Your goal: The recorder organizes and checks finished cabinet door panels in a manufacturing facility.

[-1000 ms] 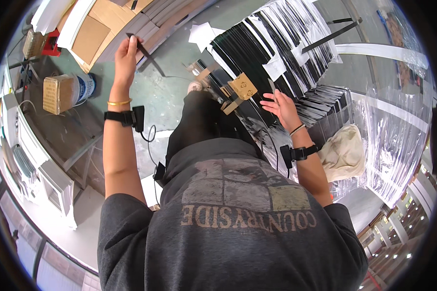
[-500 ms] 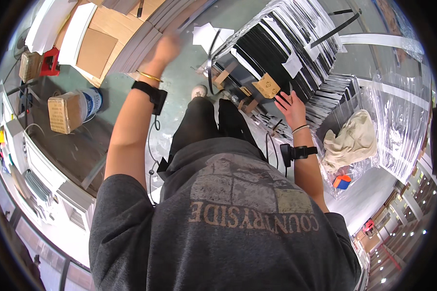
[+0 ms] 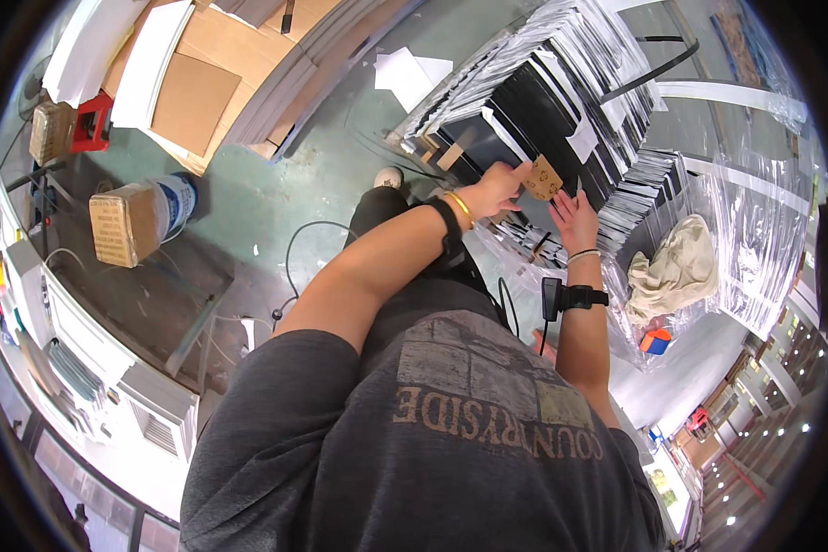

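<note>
A person in a grey shirt [image 3: 451, 432] fills the bottom of the view. Both arms reach up and away from the body.

The right arm has a black band [image 3: 575, 297] on the wrist and a thin bracelet above it. The right hand [image 3: 575, 219] is open, with the fingers spread out flat. It rests on the black stack just under the little brown card. It is not gripping anything that shows.

The left arm crosses over the middle. It wears a black band and a gold bangle [image 3: 460, 208]. The left hand [image 3: 499, 189] is closed in a pinch on a small brown card [image 3: 544, 178]. The card sits at the fingertips, just above the right hand, against the top of the big stack.

The big stack of black and white flat packs [image 3: 561, 101] stands right behind both hands. More flat packs lean beside it on the right.

To the right, a beige cloth [image 3: 676, 271] lies on clear plastic wrap [image 3: 754, 230]. A small orange and blue thing [image 3: 655, 341] lies near it.

On the left, on the green floor [image 3: 248, 198], a brown box sits on a blue and white bucket [image 3: 170, 204]. A white socket strip and thin cords lie on the floor near the person.

Farther off, at the top left, big flat cardboard sheets [image 3: 193, 87] lie in a pile. A red stool [image 3: 92, 121] stands beside them.
</note>
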The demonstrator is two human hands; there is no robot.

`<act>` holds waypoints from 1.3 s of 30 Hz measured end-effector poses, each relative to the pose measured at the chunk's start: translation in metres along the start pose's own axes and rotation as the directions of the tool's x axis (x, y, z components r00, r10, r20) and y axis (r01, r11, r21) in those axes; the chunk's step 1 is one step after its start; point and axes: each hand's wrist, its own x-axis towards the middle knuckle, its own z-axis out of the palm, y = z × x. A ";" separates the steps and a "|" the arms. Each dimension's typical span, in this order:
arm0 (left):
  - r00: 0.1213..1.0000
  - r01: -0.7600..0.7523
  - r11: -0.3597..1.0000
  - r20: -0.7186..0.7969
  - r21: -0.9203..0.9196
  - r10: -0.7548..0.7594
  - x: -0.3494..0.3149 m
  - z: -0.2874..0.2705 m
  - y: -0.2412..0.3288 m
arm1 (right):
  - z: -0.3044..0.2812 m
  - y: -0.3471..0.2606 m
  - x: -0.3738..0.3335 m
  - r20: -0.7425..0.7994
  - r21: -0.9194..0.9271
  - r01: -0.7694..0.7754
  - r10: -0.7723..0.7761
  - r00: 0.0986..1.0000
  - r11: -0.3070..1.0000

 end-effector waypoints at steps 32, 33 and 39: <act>0.881 -0.408 0.835 -0.080 0.369 0.466 -0.068 -0.045 0.068 | -0.072 0.017 -0.052 0.337 -0.072 0.056 -0.029 0.941 0.996; 0.842 -0.423 0.833 -0.186 0.356 0.507 -0.069 -0.048 0.077 | -0.083 0.026 -0.050 0.306 -0.127 0.063 -0.021 0.952 0.990; 0.660 -0.442 0.714 -0.342 0.542 0.669 -0.031 -0.066 0.123 | -0.120 0.075 -0.054 0.310 -0.200 0.009 0.054 0.949 0.980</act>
